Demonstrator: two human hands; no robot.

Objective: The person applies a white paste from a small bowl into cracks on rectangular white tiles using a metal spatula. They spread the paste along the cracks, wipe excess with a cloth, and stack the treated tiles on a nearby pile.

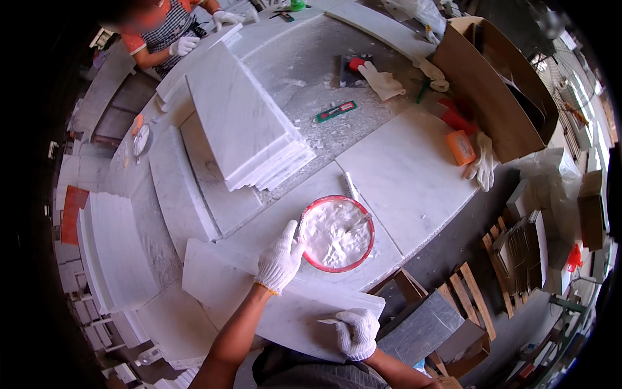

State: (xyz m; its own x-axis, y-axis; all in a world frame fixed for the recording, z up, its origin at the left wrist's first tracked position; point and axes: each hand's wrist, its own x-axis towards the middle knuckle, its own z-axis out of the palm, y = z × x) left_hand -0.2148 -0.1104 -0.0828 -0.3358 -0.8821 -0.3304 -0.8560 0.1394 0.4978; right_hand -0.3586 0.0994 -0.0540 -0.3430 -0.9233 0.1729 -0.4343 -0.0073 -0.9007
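Note:
A round tub with a red rim, full of thick white paste, stands on the stone-topped table. White-gloved, my left hand grips the near-left side of its rim. Closer to my body, my right hand, also gloved, is closed round a small tool; only its thin pointed blade shows, pointing left, and the handle is hidden in the fist. Below both hands lies a long white marble slab. A flat piece, perhaps a spatula, sticks in the paste.
Stacked marble slabs rise at the left of the table. A white tube lies behind the tub. Farther off are a green-red packet, loose gloves, an orange box and a large carton. A co-worker is at the far left.

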